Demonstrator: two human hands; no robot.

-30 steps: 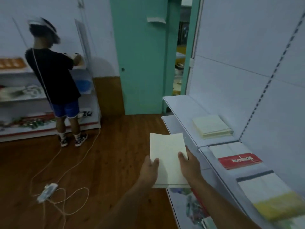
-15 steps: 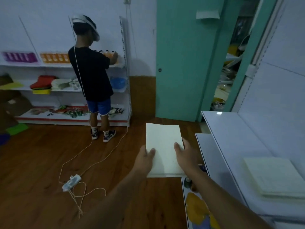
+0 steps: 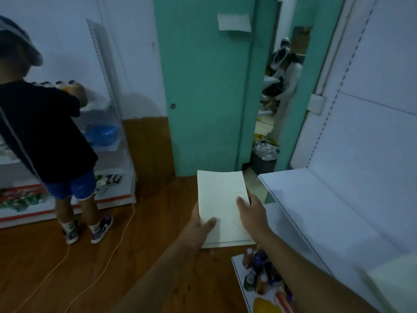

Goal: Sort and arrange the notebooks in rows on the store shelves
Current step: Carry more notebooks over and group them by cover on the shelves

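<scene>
Both hands on one notebook (image 3: 222, 206): left hand (image 3: 198, 227) grips its near-left corner, thumb on top; right hand (image 3: 251, 213) grips the right edge, thumb on the cover. Neither is free.

Notebook is held out in front of me over the floor (image 3: 112, 256), flat, long axis pointing away from me. Looks like a thin stack, maybe more than one; edges too blurred to count.

Key relation: top shelf (image 3: 316, 204) sits to the right of the hands, running away from me roughly parallel to the notebook's long axis. Right hand is nearer, close to the shelf's front edge. My guess: shift right, little or no rotation needed.

Counts: one pale stack (image 3: 393, 283) on that shelf at bottom right, partly cut off. Lower shelf (image 3: 238, 267) under my right arm holds small bottles and cans, number unclear.

Further out: one person (image 3: 42, 132) at the far shelving on the left, one more through the doorway (image 3: 282, 71).
</scene>
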